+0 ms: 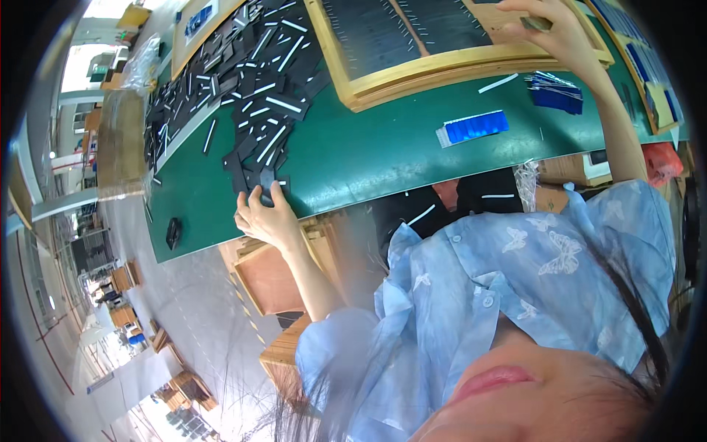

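At the green table's (383, 158) near edge, bare mat alongside, the left hand (266, 215) pinches a black strip (266, 184) below the strip pile (250, 81); the right hand (561, 29), fingers curled, grips a small dark piece (536, 23) over the wooden frame (442, 66).

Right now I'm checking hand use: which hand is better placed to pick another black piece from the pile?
Left, probably. The left hand already touches the black pieces; the right hand is over the wooden frame, apart from the pile.

Green bench (353, 158) with black strips (258, 81), wooden tray (442, 66), blue stack (475, 127).
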A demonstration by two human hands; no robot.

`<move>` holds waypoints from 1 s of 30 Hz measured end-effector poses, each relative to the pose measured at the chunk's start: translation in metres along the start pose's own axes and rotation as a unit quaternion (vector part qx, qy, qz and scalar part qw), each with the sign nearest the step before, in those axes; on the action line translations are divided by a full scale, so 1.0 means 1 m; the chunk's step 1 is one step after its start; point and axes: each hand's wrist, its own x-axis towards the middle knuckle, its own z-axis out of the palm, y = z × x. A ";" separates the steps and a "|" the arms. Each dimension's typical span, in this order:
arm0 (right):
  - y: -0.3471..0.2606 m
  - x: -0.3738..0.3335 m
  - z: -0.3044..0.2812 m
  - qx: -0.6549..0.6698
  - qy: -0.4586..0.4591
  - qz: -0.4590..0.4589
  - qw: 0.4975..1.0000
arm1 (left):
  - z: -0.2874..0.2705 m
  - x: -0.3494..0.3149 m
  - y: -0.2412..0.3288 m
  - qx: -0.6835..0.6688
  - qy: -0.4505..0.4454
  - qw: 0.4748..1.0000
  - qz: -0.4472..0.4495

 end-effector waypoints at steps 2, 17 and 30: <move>-0.008 -0.003 0.004 -0.057 0.038 -0.126 0.990 | -0.005 0.001 0.005 -0.014 0.029 0.999 0.006; -0.061 -0.017 0.043 0.119 0.022 -0.341 0.932 | -0.066 0.012 0.078 -0.753 -0.213 0.614 -0.102; -0.085 -0.032 0.052 0.084 -0.025 -0.247 0.965 | -0.123 -0.036 0.196 -0.800 -0.339 0.479 -0.125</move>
